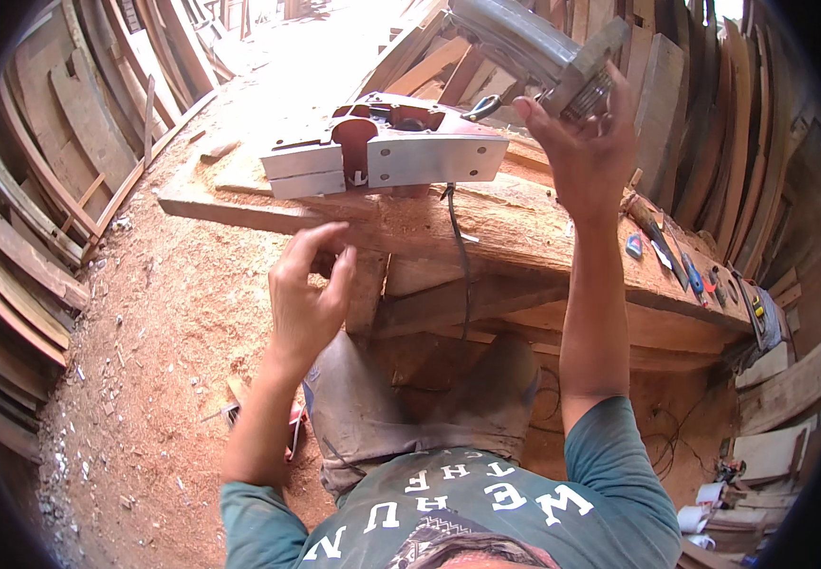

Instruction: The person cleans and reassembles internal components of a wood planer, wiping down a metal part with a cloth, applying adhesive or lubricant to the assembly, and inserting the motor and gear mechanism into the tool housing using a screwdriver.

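Note:
My right hand point(586, 156) is raised over the bench, its fingers closed on the ribbed end of a grey metal cylinder point(515, 43) with a wide flange. The cylinder's far end runs up to the picture's top edge. In front of my knees, my left hand point(311, 289) hangs in the air with thumb and forefinger apart, and nothing shows between them. Just beyond it, an electric hand planer point(420, 161) with a silver sole and reddish body rests on the bench. A dark cable point(458, 228) drops over the bench edge beneath it.
The thick wooden workbench point(534, 223) is strewn with sawdust. At its right lie a blue-handled screwdriver point(692, 270) and other small tools. Leaning boards line the left point(69, 123) and right point(733, 133). A red-and-white object point(295, 431) lies on the floor beside my left forearm.

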Demonstrator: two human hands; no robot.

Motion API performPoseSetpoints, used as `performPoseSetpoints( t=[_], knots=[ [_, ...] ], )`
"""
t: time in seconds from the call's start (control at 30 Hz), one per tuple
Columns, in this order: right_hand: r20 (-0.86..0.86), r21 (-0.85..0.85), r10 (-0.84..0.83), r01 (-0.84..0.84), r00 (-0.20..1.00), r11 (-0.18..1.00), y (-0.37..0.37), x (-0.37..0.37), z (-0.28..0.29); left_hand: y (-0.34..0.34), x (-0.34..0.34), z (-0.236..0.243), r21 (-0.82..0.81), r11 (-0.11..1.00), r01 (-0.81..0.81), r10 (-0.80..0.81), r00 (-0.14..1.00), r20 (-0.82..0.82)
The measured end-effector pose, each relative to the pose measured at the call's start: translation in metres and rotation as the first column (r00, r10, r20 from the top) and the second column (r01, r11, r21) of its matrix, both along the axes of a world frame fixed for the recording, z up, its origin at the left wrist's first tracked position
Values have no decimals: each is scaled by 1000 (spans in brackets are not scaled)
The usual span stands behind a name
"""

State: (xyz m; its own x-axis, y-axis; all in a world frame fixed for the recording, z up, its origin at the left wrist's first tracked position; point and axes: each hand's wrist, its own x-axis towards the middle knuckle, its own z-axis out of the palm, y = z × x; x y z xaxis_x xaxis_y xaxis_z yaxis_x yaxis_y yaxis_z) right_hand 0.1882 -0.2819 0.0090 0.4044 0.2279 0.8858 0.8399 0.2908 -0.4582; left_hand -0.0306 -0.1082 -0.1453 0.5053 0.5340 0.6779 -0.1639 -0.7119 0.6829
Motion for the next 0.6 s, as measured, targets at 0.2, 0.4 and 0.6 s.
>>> performPoseSetpoints(
  t=[0.2, 0.4, 0.6],
  knots=[
    [-414, 130, 321, -294, 852, 947, -8, -10, -50, -33, -11, -17, -452, 860, 236, -183, 970, 157],
    [-565, 502, 784, -646, 259, 575, -9, -68, -107, -44, -19, -7, -519, 700, 491, -425, 870, 250],
    [-555, 670, 810, -680, -192, 298, -7, -122, -153, -67, -23, 12, -521, 636, 570, -483, 820, 307]
  ],
)
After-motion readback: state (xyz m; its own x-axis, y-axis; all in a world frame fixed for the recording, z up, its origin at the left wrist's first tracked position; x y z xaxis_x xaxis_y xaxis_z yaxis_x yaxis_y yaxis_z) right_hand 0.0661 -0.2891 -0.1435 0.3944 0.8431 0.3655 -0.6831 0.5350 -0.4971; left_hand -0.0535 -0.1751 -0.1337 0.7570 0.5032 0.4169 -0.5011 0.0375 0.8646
